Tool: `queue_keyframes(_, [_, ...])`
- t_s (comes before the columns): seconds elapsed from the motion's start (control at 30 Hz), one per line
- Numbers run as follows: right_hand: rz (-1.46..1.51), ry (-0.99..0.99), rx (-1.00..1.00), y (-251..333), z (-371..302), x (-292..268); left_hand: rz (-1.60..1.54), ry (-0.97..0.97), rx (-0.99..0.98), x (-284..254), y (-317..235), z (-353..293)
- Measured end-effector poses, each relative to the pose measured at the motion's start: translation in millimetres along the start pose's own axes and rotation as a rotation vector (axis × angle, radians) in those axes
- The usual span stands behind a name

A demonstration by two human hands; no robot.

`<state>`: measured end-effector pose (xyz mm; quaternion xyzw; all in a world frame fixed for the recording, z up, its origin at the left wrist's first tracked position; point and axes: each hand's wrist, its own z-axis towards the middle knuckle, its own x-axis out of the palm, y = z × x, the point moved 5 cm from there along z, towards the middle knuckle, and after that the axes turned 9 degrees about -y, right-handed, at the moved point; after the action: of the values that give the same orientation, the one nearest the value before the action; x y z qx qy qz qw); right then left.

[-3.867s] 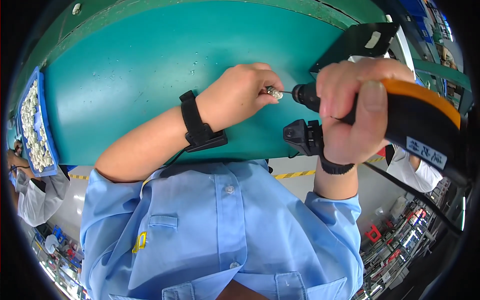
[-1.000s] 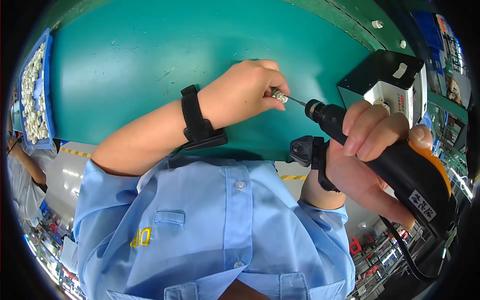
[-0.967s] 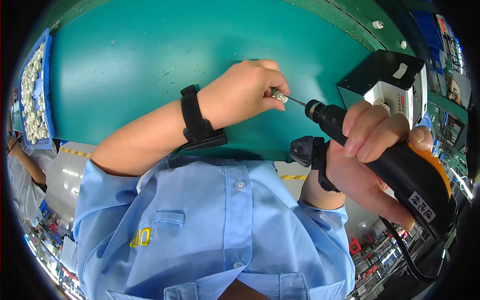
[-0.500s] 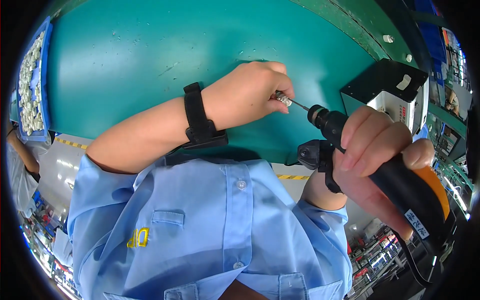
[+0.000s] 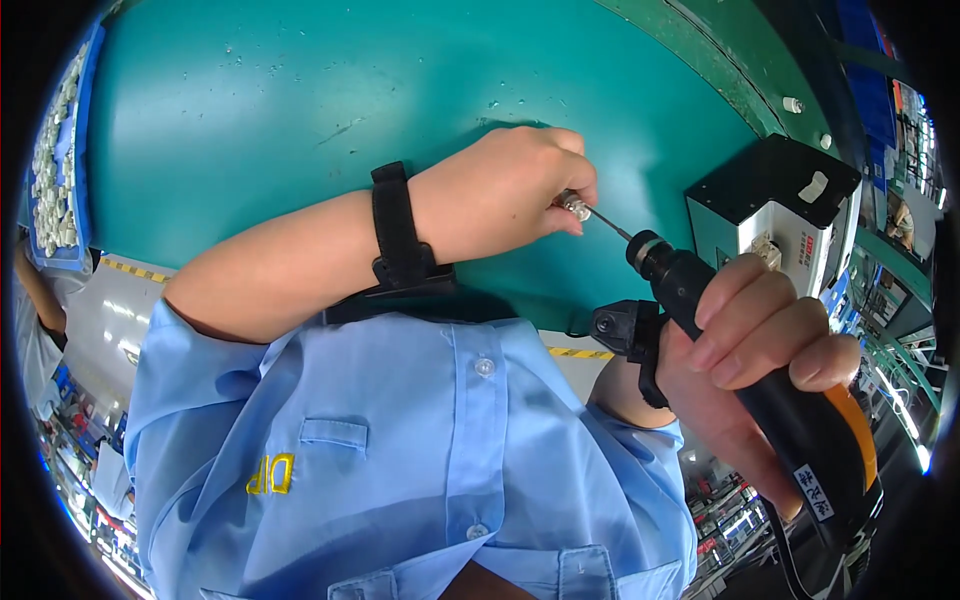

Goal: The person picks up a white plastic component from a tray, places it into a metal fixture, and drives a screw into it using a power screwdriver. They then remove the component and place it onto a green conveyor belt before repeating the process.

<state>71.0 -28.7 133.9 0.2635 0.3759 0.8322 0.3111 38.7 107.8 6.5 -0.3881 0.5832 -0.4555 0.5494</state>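
Observation:
Between the thumb and fingers of my left hand [image 5: 520, 185] is a small shiny metal part [image 5: 576, 206], mostly covered by the fingers. My right hand [image 5: 745, 350] wraps round an electric screwdriver [image 5: 690, 285] with a black body and an orange back. Its thin bit points up and left, and the tip meets the metal part or lies right against it; which of the two I cannot tell. Both hands are above the green work surface [image 5: 300, 120]. I wear a black strap on each wrist.
A blue tray [image 5: 84, 150] full of small pale parts stands at the far left. On the right is a black and silver box [image 5: 780, 190] with small parts at its front. Two small white pieces lie on the green ledge [image 5: 750, 60] behind it. Another person's arm [image 5: 40, 295] shows at the left edge.
The screwdriver and my right hand have shifted slightly down and left. My left hand, with the metal part, is slightly farther right. The view has turned a little.

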Motion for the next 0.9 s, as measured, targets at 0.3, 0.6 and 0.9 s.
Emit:
queue_keyframes(0.3, [0.014,-0.03,0.0,8,-1,-3,0.03,0.005,0.024,0,-4,-1])
queue_keyframes(0.6, [0.085,-0.124,-0.014,28,0,-14,0.064,-0.121,0.14,0,-9,-2])
queue_keyframes(0.9, [0.097,-0.179,-0.091,49,-3,-3,0.239,-0.131,0.478,-1,-49,-15])
